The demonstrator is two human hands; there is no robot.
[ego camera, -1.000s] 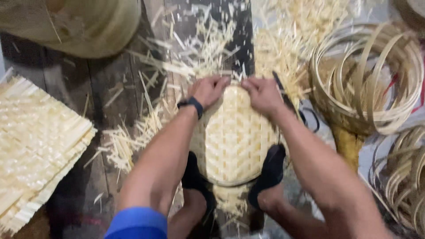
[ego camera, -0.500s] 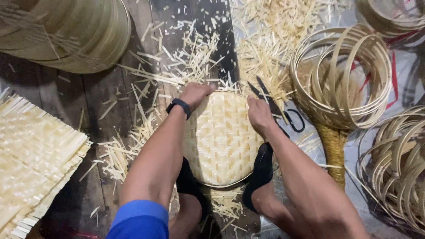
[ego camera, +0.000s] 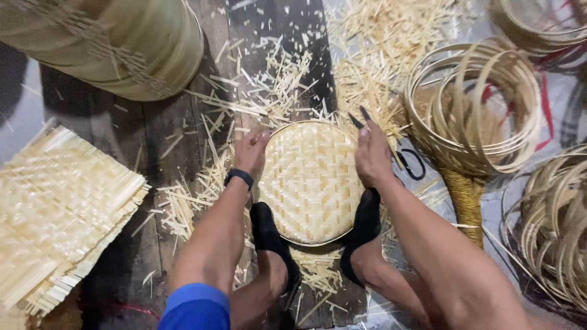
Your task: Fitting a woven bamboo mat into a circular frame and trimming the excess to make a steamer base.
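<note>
Fingers of left hand [ego camera: 251,153] curled on woven bamboo basket [ego camera: 310,182] rim; right hand [ego camera: 371,156] flat against opposite rim, black scissors [ego camera: 391,150] just beside.

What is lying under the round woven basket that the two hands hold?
Under the round woven basket lie cut bamboo strips on dark wooden planks. Two black-socked feet press its lower rim. What lies beneath its middle is covered.

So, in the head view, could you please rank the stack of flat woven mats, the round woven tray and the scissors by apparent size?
1. Stack of flat woven mats, largest, though partly cut off by the frame edge.
2. Round woven tray.
3. Scissors, smallest, partly hidden behind the right hand.
</note>
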